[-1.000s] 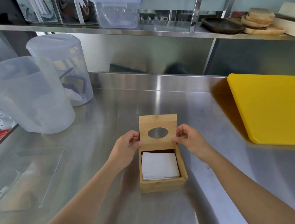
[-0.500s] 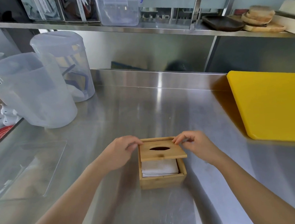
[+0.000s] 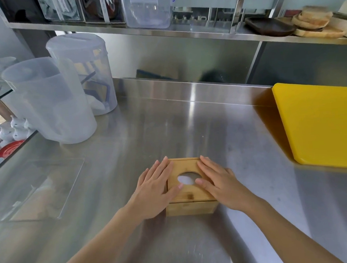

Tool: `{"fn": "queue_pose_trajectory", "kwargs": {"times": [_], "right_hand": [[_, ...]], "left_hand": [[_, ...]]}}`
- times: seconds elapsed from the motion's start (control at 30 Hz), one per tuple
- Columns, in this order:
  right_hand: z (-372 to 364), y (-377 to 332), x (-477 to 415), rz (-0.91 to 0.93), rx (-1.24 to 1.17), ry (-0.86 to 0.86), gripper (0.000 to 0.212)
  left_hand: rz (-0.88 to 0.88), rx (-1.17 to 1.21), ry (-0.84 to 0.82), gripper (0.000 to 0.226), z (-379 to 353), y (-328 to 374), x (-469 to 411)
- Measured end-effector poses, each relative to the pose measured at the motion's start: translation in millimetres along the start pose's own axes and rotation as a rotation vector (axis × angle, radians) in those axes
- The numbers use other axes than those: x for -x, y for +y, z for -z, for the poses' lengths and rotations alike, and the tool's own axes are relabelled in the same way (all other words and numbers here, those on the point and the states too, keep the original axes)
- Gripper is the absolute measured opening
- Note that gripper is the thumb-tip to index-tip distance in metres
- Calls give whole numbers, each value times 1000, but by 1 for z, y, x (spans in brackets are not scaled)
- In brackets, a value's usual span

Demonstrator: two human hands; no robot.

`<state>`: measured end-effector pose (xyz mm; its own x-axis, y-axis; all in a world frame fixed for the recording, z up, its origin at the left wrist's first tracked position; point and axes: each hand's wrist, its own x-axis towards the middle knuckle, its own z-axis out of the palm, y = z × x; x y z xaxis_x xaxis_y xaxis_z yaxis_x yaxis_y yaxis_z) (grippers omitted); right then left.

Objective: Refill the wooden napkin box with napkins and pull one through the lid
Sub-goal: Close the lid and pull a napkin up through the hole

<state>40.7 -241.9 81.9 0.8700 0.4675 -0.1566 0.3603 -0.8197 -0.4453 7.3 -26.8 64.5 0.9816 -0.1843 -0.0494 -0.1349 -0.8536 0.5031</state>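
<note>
The wooden napkin box (image 3: 190, 207) stands on the steel counter near its front edge, its lid (image 3: 185, 165) lying flat and closed on top. White napkins (image 3: 185, 179) show through the oval hole in the lid; none sticks out. My left hand (image 3: 154, 188) lies flat on the lid's left side, fingers spread, thumb tip at the hole's edge. My right hand (image 3: 220, 184) lies flat on the lid's right side, thumb also at the hole. Neither hand grips anything.
A yellow cutting board (image 3: 319, 123) lies at the right. Two translucent plastic jugs (image 3: 50, 101) stand at the back left. A clear acrylic sheet (image 3: 38, 191) lies flat at the left. A steel shelf (image 3: 184, 34) with containers and wooden plates runs overhead behind.
The lid stood upright a second ago, was halfway down half a second ago, and now lies closed. Both hands went from pinching the lid's edges to resting flat on it.
</note>
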Motion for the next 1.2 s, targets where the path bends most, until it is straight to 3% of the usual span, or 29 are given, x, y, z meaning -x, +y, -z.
{"fn": "queue_pose_trajectory", "kwargs": {"times": [0.2,0.47,0.6,0.83,1.0,1.2], "right_hand": [[-14,4,1,51,94,100,73],[-19,3,0,41,77,142,62],[-23,2,0,19,158,174,59],[-27,-8,5,-48,160,198,58],[-16,-21,8,110,224,367,29],[-4,-35,-9,163,311,149,29]], "left_hand": [[-112,-97,114,77,-9,-6,2],[-115,-205,174,68,0,6,0],[-67,-182,146,79,-10,19,-2],[-123,-234,126,75,-13,11,-8],[-139,-227,127,71,-13,9,-7],[-112,-159,121,71,-13,10,-8]]}}
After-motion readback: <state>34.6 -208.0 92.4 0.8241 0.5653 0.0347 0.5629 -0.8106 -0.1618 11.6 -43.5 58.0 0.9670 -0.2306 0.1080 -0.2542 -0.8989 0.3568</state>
